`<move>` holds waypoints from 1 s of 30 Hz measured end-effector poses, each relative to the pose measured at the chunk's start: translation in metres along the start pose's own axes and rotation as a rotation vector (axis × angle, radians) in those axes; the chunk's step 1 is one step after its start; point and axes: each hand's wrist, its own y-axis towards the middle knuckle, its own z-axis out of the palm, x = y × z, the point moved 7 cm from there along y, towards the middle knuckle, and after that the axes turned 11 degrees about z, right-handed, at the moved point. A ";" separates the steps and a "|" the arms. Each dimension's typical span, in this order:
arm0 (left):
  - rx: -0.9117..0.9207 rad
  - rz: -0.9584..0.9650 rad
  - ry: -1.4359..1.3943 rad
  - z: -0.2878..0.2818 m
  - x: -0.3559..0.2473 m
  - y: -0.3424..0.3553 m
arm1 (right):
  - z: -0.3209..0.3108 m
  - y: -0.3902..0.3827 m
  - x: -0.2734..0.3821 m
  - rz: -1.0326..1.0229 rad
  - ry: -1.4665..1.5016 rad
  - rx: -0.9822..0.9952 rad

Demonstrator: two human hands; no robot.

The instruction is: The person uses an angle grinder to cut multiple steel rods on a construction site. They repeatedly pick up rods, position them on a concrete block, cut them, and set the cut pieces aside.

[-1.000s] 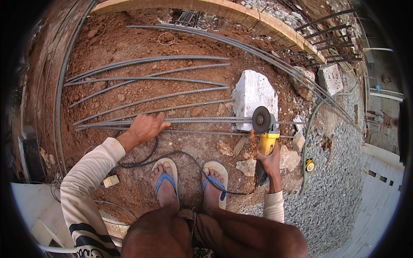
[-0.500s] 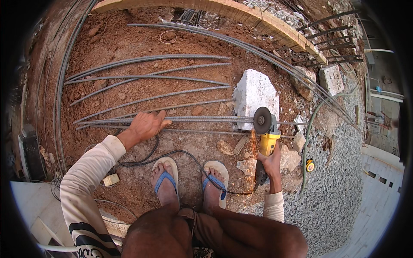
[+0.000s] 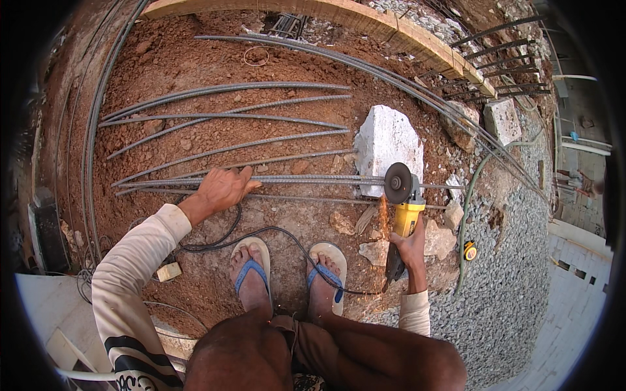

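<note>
Head view: my left hand (image 3: 222,189) presses flat on the rebar (image 3: 306,178), which rests across the stone block (image 3: 386,140); right hand (image 3: 411,246) clenches the angle grinder (image 3: 403,207). Bar judged heavy, stiff, springy; hold it well clear of the sparking cut.

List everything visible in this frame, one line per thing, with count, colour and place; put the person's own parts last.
steel bars: several, grey, lying on the red soil
angle grinder: one, yellow and black, at a bar, sparks below its disc
stone block: one, white, under the bar ends
black cable: one, looping past the feet
tape measure: one, yellow, on the gravel
wooden plank: one, tan, along the top edge
sandals: two, blue-strapped, on the feet
left hand: pressing down on a bar
right hand: gripping the grinder
</note>
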 end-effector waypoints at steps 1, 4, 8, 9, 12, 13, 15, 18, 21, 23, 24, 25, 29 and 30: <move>-0.002 0.001 0.002 0.000 0.000 0.000 | 0.000 0.000 0.000 0.000 -0.016 -0.005; 0.000 -0.002 -0.004 0.000 0.000 0.001 | 0.000 -0.001 -0.001 -0.004 -0.025 -0.004; 0.027 -0.016 -0.026 0.002 0.002 0.001 | -0.001 -0.005 -0.001 0.039 -0.014 0.006; 0.036 -0.025 -0.025 0.002 0.003 0.001 | 0.000 -0.006 -0.001 0.057 0.005 0.028; 0.040 -0.027 -0.033 0.002 0.003 0.001 | 0.001 -0.011 0.000 0.048 0.033 0.014; 0.028 -0.019 -0.024 0.001 0.002 0.001 | 0.000 -0.011 0.000 0.038 0.015 -0.008; 0.016 -0.015 -0.001 0.000 0.000 0.001 | 0.000 -0.012 0.000 0.007 0.004 -0.035; 0.014 -0.015 -0.003 0.000 -0.001 0.001 | 0.001 -0.007 -0.002 0.026 -0.005 0.001; 0.027 -0.022 0.000 0.000 -0.001 0.001 | 0.002 0.000 -0.002 0.038 0.008 0.006; -0.004 -0.007 0.005 -0.002 -0.002 0.001 | 0.003 0.003 0.002 0.015 0.003 -0.003; -0.005 -0.011 0.010 -0.002 -0.002 0.001 | 0.003 0.003 0.004 0.003 0.006 -0.003; -0.002 -0.009 0.005 -0.002 -0.002 0.001 | 0.003 0.003 0.004 0.014 0.014 -0.006; 0.023 -0.016 -0.001 0.000 0.000 0.001 | 0.002 -0.002 0.002 0.063 0.034 0.011; 0.025 -0.018 0.005 0.000 0.000 0.001 | 0.002 -0.003 0.000 0.092 0.045 0.026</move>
